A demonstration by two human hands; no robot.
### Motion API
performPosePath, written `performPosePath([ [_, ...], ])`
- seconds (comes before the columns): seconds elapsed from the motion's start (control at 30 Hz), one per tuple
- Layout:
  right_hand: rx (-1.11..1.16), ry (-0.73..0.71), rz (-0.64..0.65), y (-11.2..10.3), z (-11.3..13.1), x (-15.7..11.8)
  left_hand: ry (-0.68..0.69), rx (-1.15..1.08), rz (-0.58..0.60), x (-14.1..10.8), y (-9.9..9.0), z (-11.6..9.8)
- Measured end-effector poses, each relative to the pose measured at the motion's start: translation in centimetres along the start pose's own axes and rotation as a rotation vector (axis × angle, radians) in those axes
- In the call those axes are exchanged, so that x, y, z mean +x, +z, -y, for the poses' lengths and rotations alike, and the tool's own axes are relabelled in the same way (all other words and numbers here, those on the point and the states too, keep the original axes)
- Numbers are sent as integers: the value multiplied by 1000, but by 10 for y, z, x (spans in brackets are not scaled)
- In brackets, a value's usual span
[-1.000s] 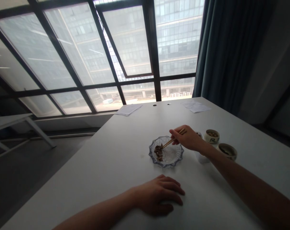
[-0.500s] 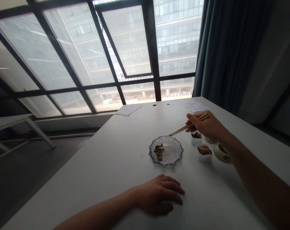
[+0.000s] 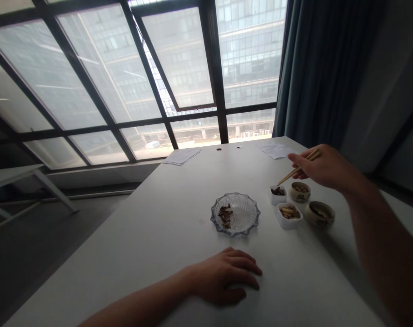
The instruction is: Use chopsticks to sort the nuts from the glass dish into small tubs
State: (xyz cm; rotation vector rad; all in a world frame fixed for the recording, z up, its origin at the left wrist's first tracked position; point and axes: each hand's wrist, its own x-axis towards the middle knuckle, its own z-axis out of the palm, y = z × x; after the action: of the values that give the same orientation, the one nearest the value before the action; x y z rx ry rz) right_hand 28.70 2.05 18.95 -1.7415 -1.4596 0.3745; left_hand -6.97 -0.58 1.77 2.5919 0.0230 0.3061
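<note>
My right hand (image 3: 318, 165) is closed round a pair of wooden chopsticks (image 3: 296, 169). Their tips are at the rear white square cup (image 3: 278, 199), which holds dark brown pieces. In front of it a second white cup (image 3: 289, 222) contains yellowish-brown pieces. Two beige ceramic bowls stand to the right: the rear bowl (image 3: 300, 197) has small round pieces in it, and the front bowl (image 3: 320, 221) has contents too dim to name. Left of the cups sits a scalloped glass dish (image 3: 252, 222) with dark brown pieces (image 3: 225, 215) on its left side. My left hand (image 3: 228, 278) lies flat, fingers spread, nearer me than the dish.
Everything stands on a white table (image 3: 151, 236). Paper sheets lie at its far left (image 3: 182, 156) and far right (image 3: 276, 150). Beyond are framed windows and a dark blue curtain (image 3: 315, 81). Another white table (image 3: 12, 177) is off to the left.
My right hand has moved right with the chopsticks, whose tips have gone from the glass dish's far rim to the rear white cup. Both bowls now show more fully. My left hand stays put.
</note>
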Motion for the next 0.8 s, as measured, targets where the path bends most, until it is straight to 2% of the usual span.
performPosePath([
  [0.23,233,-64,-20,10,9,-8,7,-3,-1,1,-1,0],
  [0.37,341,-170,160,28,23,-18,9,-5,13,1,-2,-1],
  [0.47,315,-255,316,41,30,-25,-2,-3,29,2,-3,-2],
  [0.57,286,-330,414,50,35,-29,-9,2,37,2,-3,-2],
  [0.8,265,-368,617,81,32,-29,15,0,0,1,1,1],
])
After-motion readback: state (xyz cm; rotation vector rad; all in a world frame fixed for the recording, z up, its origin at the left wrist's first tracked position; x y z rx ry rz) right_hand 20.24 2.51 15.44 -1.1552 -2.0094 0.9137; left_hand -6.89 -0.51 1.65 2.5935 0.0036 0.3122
